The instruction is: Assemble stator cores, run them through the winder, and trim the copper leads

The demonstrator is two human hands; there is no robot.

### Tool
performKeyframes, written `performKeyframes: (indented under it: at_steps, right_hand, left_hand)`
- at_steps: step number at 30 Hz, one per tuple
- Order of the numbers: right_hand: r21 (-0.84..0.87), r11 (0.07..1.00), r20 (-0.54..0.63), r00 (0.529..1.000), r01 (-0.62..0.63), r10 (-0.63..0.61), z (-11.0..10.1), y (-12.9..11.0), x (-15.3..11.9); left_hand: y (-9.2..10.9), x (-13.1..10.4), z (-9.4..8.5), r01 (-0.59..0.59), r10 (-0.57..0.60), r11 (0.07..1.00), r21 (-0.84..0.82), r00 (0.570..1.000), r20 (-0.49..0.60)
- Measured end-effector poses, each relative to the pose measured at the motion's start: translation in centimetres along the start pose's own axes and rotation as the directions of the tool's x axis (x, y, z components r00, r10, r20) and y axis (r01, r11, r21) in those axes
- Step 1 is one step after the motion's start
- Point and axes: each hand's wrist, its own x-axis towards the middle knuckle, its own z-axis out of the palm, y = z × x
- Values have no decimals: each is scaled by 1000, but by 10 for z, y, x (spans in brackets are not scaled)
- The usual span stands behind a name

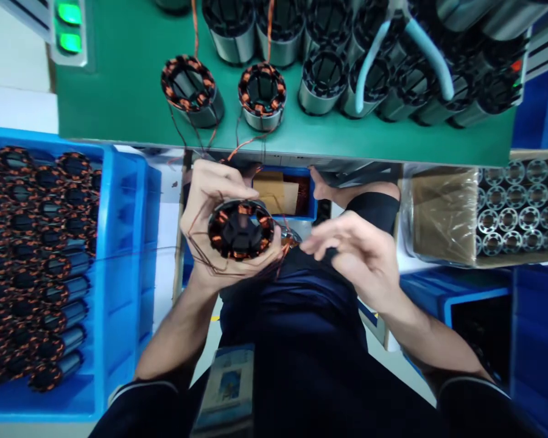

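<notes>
My left hand (210,201) is wrapped round a wound stator (241,231), a black and metal cylinder with copper coils and its open end facing up. Loose copper wires from it trail over the fingers and palm. To the right, my right hand (360,249) is held apart from the stator with its fingers loosely curled and spread, nothing visible in them. Two more wound stators, one at the left (192,91) and one beside it (262,97), stand at the front of the green table (119,109) with wires hanging down.
Several unwound stators (322,82) stand at the table's right, with blue-handled pliers (424,55) over them. A blue crate (114,274) of wound stators lies left. At the right are a cardboard box (442,213) of metal rings and blue bins (466,289).
</notes>
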Motion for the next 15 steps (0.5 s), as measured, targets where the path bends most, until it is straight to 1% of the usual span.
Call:
performKeyframes:
  at_steps: [1, 2, 3, 4, 5, 7, 8, 9, 10, 11, 12, 13, 14, 15]
  right_hand:
    - [75, 992, -5, 995, -98, 98, 3, -1, 5]
    - [148, 972, 8, 983, -181, 181, 6, -2, 10]
    - [211, 947, 27, 970, -243, 243, 8, -3, 15]
    - [255, 921, 47, 955, -296, 294, 9, -3, 19]
    - [288, 896, 67, 940, -339, 335, 9, -3, 21]
    - [336, 850, 109, 913, -405, 392, 6, -1, 20]
    - [359, 828, 131, 902, -431, 412, 4, 1, 16]
    - [380, 806, 151, 890, -454, 430, 3, 3, 12]
    - [399, 784, 171, 879, -475, 445, 2, 6, 7]
    - [408, 769, 188, 870, -491, 456, 2, 8, 1]
    - [407, 768, 194, 869, -494, 456, 2, 9, -3]
    - [395, 784, 185, 878, -478, 442, 3, 10, -6]
    - [366, 816, 166, 895, -446, 415, 5, 10, -8]
    - [320, 861, 140, 919, -395, 369, 7, 9, -9]
  left_hand:
    - [4, 0, -1, -107, 105, 993, 59, 993, 45]
    - [9, 1, 0, -212, 201, 971, 108, 974, 105]
    - [13, 1, 2, -302, 275, 941, 151, 946, 172]
    - [16, 2, 4, -371, 325, 911, 183, 916, 237]
    - [17, 2, 5, -406, 346, 892, 200, 896, 277]
    - [16, -1, 6, -422, 353, 887, 188, 882, 313]
    - [14, -3, 5, -408, 341, 898, 162, 882, 326]
    - [12, -7, 5, -356, 302, 927, 118, 895, 328]
    - [9, -12, 5, -261, 228, 964, 60, 918, 324]
    - [6, -18, 6, -130, 130, 991, -21, 937, 323]
    - [4, -24, 10, 22, 24, 991, -135, 944, 330]
    - [3, -29, 15, 179, -78, 947, -268, 933, 351]
    - [3, -33, 21, 304, -144, 862, -406, 915, 378]
    - [3, -35, 27, 382, -171, 760, -526, 898, 405]
